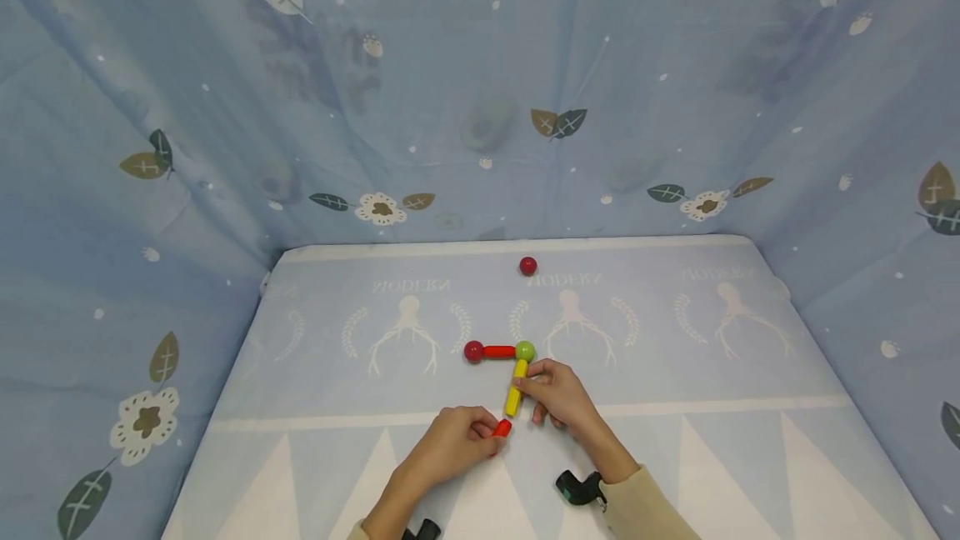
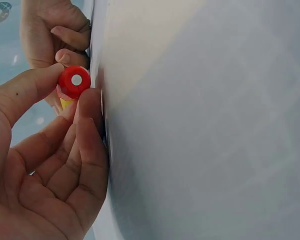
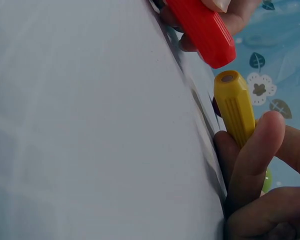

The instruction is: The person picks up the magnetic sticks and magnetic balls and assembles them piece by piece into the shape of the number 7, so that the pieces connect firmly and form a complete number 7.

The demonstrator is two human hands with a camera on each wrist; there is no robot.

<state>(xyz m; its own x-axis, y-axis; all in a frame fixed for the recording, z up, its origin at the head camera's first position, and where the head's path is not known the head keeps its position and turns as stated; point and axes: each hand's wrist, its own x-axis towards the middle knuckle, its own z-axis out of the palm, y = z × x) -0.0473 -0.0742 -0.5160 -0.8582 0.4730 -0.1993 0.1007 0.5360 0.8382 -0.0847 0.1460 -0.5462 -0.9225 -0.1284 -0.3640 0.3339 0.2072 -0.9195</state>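
Note:
My left hand [image 1: 454, 442] pinches a short red magnetic rod [image 1: 502, 427] between thumb and fingers, close over the tabletop. In the left wrist view, the end of that rod shows a round silver disc. My right hand [image 1: 561, 394] pinches a yellow magnetic rod [image 3: 235, 110], whose far end meets a green ball [image 1: 525, 351]. From the green ball, another red rod [image 1: 498, 352] runs left to a dark red ball [image 1: 473, 351]. The right wrist view has a small gap between the held red rod's end and the yellow rod's near end.
A second dark red ball [image 1: 528, 266] lies by itself near the far edge of the table [image 1: 300, 390]. Patterned blue cloth [image 1: 480, 90] rises behind the table and along both sides. Black wrist devices [image 1: 579, 488] sit by both forearms.

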